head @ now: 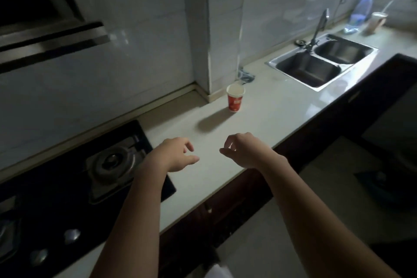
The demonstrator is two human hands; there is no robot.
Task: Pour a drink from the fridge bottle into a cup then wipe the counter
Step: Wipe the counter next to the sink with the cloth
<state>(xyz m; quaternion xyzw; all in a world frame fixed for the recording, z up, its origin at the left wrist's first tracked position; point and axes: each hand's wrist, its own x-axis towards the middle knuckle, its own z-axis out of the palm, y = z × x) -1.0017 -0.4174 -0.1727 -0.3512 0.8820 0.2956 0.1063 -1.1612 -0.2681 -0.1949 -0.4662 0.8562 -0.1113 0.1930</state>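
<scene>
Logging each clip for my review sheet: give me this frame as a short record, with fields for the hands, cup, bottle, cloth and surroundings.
left hand: empty, fingers loosely curled, above the counter
right hand: empty, loosely curled, beside the left
cup: red paper, upright on the counter near the wall corner, beyond both hands
cloth: bluish, crumpled against the wall behind the cup
bottle: none held; a blue bottle stands far past the sink
surroundings: gas hob left, double sink right

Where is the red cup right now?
In the head view the cup stands on the counter by the wall corner, between the stove at left and the sink.
</scene>
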